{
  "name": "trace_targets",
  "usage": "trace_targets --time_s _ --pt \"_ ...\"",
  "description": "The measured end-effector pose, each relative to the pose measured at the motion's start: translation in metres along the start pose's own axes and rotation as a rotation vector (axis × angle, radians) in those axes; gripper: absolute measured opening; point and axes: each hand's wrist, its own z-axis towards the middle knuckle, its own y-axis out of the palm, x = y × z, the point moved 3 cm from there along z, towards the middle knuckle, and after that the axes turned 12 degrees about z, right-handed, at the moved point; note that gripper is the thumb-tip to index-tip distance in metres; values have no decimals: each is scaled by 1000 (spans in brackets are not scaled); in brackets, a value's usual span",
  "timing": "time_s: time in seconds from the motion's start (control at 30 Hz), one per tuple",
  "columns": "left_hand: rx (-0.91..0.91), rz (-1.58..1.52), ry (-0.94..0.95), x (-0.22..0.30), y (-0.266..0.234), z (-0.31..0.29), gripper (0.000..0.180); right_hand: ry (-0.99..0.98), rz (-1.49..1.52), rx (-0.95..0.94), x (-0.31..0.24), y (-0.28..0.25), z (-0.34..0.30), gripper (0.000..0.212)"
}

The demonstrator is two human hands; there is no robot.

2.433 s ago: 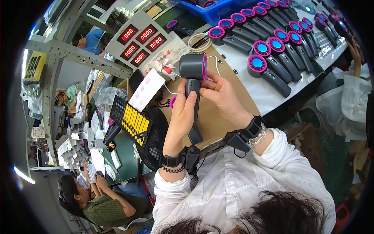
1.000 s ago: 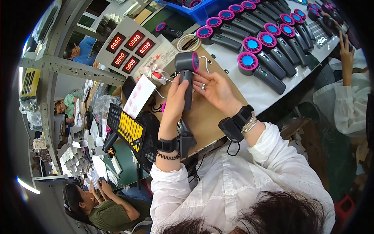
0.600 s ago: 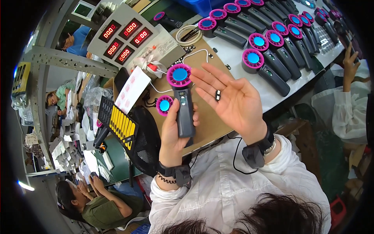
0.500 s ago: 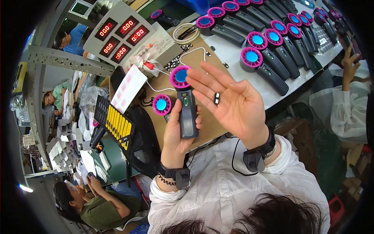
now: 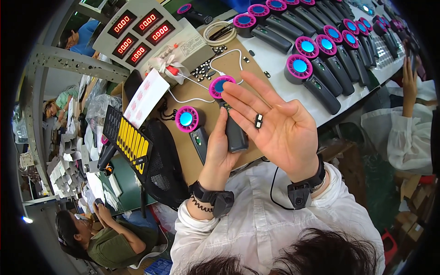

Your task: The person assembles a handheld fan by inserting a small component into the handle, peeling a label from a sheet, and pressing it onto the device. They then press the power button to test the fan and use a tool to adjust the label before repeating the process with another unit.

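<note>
My left hand (image 5: 219, 153) is wrapped round the dark grey handle of a handheld fan (image 5: 236, 136), whose pink, blue-centred head points away from me. Just to its right, my right hand (image 5: 286, 137) lies open, palm up, fingers stretched out. Across its fingers rests a small black piece with white pads (image 5: 259, 121). The right fingertips partly cover the fan's neck and the edge of its head. A second fan (image 5: 198, 140) of the same kind lies on the brown board, left of my left hand.
Rows of similar fans (image 5: 321, 59) lie on a white sheet at the right. A meter box (image 5: 151, 36) with red digits stands far left, near a white cable (image 5: 195, 99) and scattered small black pieces (image 5: 206, 68). A black mesh bag (image 5: 162, 165) sits left. Co-workers sit on both sides.
My left hand has shifted right with the fan, bringing it closer to and partly behind my right fingers. The second fan's handle now shows more. My right hand stays open with the small piece.
</note>
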Motion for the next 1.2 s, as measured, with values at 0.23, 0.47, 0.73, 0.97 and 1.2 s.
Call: trace_targets --time_s 0.23,0.47,0.73,0.97,1.2 --pt "-13 320 341 -6 -16 -5 41 -3 -18 6 1 0 -2 63" --pt "-16 578 593 -20 -30 4 52 -6 -79 16 7 1 -3 63" --pt "218 1037 1077 8 -16 -40 45 -7 -104 8 10 -2 -5 63" --pt "216 1249 1322 35 10 -71 31 -38 -152 -12 22 -2 -10 65" --pt "178 1260 1234 44 10 -74 28 -29 -168 -27 33 -4 -13 67"
